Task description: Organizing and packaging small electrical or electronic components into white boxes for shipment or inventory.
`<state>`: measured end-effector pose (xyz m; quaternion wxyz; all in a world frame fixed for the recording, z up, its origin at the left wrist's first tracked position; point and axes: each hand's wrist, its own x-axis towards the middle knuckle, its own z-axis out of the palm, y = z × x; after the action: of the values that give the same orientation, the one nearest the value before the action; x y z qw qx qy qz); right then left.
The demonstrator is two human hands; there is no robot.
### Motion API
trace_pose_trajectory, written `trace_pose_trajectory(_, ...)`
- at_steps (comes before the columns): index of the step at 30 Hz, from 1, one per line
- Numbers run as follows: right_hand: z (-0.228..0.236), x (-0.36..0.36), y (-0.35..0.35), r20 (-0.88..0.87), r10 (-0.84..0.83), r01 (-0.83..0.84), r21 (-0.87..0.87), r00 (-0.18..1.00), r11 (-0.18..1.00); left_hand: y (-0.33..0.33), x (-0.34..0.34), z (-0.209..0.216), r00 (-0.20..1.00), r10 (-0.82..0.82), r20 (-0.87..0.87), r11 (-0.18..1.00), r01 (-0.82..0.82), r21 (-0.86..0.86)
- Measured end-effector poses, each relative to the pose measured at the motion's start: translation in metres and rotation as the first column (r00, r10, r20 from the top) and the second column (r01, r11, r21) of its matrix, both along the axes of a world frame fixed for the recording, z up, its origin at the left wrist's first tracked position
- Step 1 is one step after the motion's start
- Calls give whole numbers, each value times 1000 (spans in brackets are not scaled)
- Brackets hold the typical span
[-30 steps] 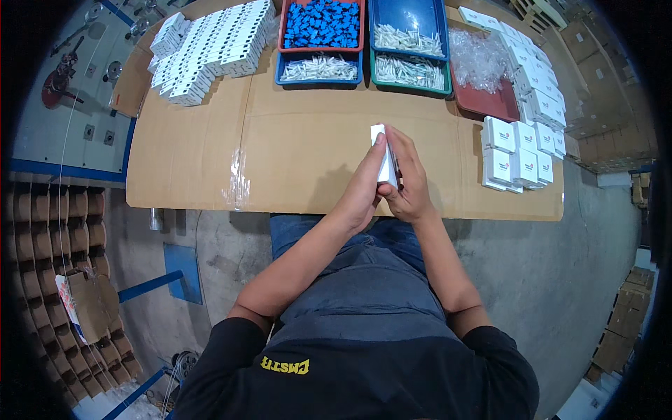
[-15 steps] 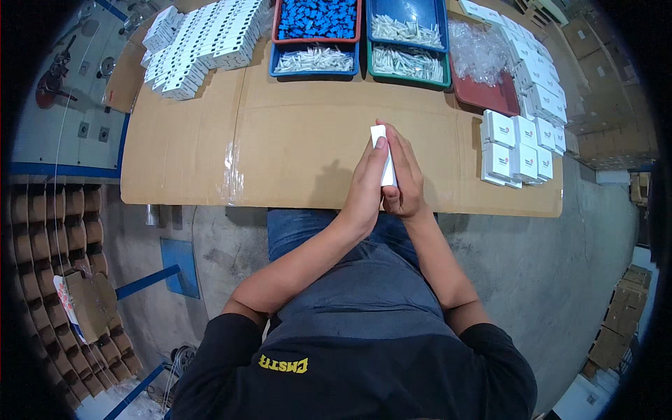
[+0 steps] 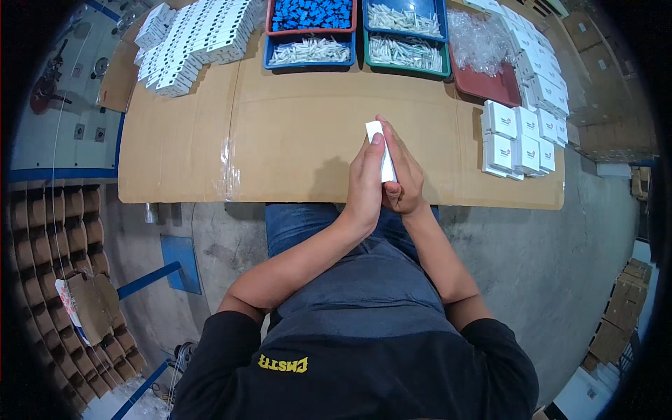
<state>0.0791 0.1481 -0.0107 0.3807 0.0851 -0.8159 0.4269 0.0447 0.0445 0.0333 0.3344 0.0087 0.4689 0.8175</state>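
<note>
Between my two palms, over the near edge of the cardboard-covered table (image 3: 280,140), a small white box (image 3: 383,150) stands on edge with its narrow side up. My left hand (image 3: 363,178) presses on it from the left, the thumb lying along its upper side. From the right, my right hand (image 3: 406,168) clasps the same box with its fingers together. Both palms hide the box's broad faces.
Rows of white boxes (image 3: 203,42) stand at the far left. Trays hold blue pieces (image 3: 311,14) and white slim parts (image 3: 311,51). Clear plastic bags (image 3: 479,42) fill a red tray (image 3: 490,85). Stacked white boxes (image 3: 500,119) line the right side.
Both hands still clasp the white box, with only a slight shift. The whole view has moved a little; nothing was picked up or let go.
</note>
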Motion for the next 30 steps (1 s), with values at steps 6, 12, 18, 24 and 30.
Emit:
trace_pose_trajectory(6, -5, 0, -2, -9, 6, -7, -33, 1000, 999, -3, 1, -6, 997, -51, 64, 998, 53, -18)
trace_pose_trajectory(12, -7, -1, -1, -20, 0, -1, -41, 1000, 999, -1, 0, -8, 999, -22, 35, 1000, 21, 12)
trace_pose_trajectory(18, 2, -4, 3, 59, 21, -20, -31, 998, 999, 1, -9, -11, 993, -4, 118, 999, -1, 43)
trace_pose_trajectory(24, 18, 3, -5, 228, 191, -78, -429, 955, 900, -5, -25, -5, 920, 77, -383, 992, -110, -65)
trace_pose_trajectory(30, 23, 4, -1, 343, 345, -76, -604, 874, 794, -12, -38, -24, 809, -37, -586, 987, -62, -149)
